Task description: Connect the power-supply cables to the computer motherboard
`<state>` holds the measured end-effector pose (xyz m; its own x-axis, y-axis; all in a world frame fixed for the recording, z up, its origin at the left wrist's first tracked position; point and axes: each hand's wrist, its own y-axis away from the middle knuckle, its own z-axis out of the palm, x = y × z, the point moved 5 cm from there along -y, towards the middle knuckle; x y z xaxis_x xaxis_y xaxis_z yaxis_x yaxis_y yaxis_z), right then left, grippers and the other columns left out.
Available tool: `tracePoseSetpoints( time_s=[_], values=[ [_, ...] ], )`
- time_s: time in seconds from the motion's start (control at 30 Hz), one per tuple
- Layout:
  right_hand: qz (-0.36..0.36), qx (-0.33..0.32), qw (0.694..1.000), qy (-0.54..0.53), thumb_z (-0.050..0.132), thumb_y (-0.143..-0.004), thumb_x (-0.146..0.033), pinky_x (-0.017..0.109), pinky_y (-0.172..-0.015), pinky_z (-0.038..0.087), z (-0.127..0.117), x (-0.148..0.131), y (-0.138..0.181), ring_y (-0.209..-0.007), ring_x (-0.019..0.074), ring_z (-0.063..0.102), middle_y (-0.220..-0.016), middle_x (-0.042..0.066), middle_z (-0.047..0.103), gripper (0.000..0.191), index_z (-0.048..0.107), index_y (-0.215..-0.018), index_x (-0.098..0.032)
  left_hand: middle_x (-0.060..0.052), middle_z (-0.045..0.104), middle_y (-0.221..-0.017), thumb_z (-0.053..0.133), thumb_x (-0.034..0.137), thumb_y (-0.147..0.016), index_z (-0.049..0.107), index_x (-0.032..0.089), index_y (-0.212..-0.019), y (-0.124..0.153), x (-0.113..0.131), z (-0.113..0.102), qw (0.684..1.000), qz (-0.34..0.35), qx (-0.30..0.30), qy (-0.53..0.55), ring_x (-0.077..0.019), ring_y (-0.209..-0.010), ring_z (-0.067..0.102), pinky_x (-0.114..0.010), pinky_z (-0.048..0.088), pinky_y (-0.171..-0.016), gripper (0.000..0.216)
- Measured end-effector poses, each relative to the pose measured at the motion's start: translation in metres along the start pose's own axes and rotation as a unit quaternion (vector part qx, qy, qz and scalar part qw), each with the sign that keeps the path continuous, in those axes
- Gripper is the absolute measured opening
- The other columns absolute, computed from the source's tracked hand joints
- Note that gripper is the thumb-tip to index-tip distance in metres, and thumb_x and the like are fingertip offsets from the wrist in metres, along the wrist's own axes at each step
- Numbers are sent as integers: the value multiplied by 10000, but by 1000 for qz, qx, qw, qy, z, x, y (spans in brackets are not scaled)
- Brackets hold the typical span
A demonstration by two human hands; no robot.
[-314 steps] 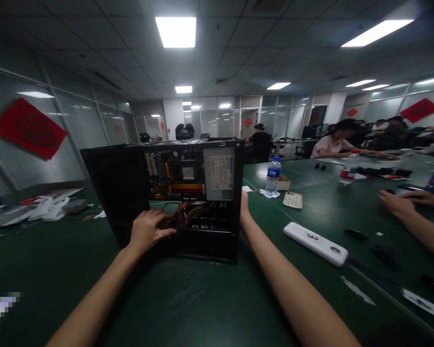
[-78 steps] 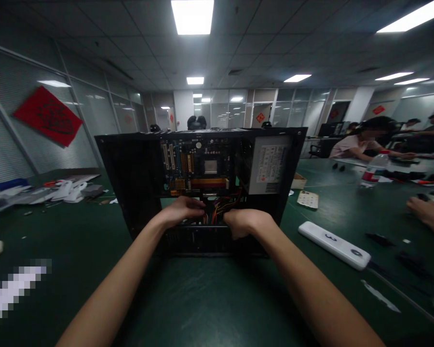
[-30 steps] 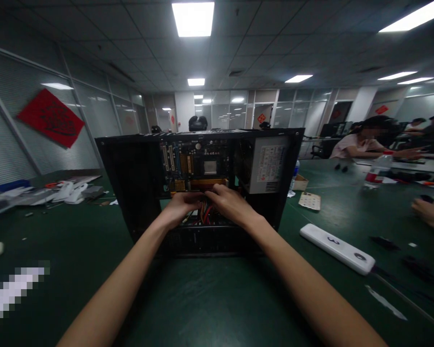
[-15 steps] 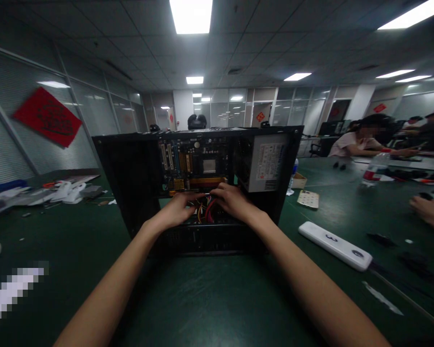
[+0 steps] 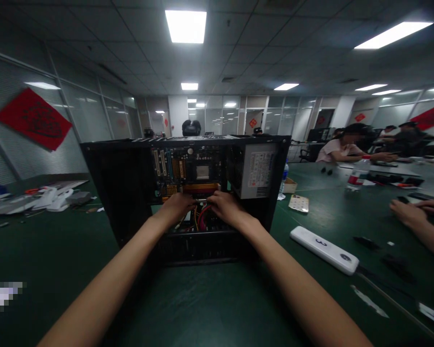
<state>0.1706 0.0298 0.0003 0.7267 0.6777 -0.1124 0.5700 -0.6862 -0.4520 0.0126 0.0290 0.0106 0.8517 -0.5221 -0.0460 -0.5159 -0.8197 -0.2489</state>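
A black computer case [image 5: 210,248] stands open-sided in front of me, its motherboard [image 5: 211,156] facing me. Both hands reach inside, just below the yellow and red memory slots [image 5: 202,188]. My left hand [image 5: 177,208] is closed, fingers curled at the left end of the slots; its fingertips are hidden. At the right end, my right hand [image 5: 226,205] is also closed, with fingers bent inward. A thin pale edge shows between the hands, but what they grip cannot be made out. Yellow and red cables [image 5: 201,218] hang below. The power supply [image 5: 256,171] sits upper right.
On the green table [image 5: 198,299], a white power strip [image 5: 323,249] and a patterned phone [image 5: 298,203] lie right of the case. A water bottle [image 5: 358,174] stands farther off. Another person's hands [image 5: 410,212] are at the right edge. Papers and plastic [image 5: 54,198] lie left.
The view has shifted slightly, so the case appears lower and farther left. My left fingers, stretched toward the right hand before, are now curled at the slots' left end.
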Motion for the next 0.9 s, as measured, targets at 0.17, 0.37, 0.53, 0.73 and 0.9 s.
tracePoseSetpoints(
  time_s=[0.17,0.37,0.53,0.73,0.9],
  values=[
    [11,-9,1000,11,581,-892,-143,263,-818,445,6,3,-1,-979,199,624,-1061,100,649,253,706,-1111,-148,-163,738,-993,565,207,-912,763,165,-1027,-14,1,1,999,-12,-13,-28,-287,-922,695,-343,494,-798,233],
    [20,-22,999,22,566,-900,-152,269,-794,443,5,0,0,-962,208,625,-1055,102,647,266,712,-1122,-157,-167,704,-1072,534,225,-929,738,163,-1123,-10,7,2,998,-23,-12,-52,-308,-960,679,-355,492,-786,288],
    [14,-37,999,27,554,-909,-146,266,-815,443,5,-4,2,-995,216,624,-1062,109,654,271,714,-1128,-151,-130,711,-1083,530,240,-939,739,203,-1134,-10,6,3,998,-41,-2,-50,-259,-947,681,-324,491,-801,288],
    [12,-36,999,34,556,-917,-177,269,-796,445,4,-5,2,-969,218,630,-1051,112,654,235,715,-1086,-142,-112,727,-1084,577,248,-917,750,202,-1100,-13,-2,8,998,-49,7,-40,-247,-988,676,-310,482,-842,257],
    [11,-39,998,40,543,-921,-178,265,-764,438,4,-8,1,-941,212,632,-1028,110,653,206,717,-1028,-148,-134,720,-1063,517,237,-941,741,189,-1117,-10,6,5,997,-46,-11,-53,-260,-965,679,-311,479,-804,289]
  ],
)
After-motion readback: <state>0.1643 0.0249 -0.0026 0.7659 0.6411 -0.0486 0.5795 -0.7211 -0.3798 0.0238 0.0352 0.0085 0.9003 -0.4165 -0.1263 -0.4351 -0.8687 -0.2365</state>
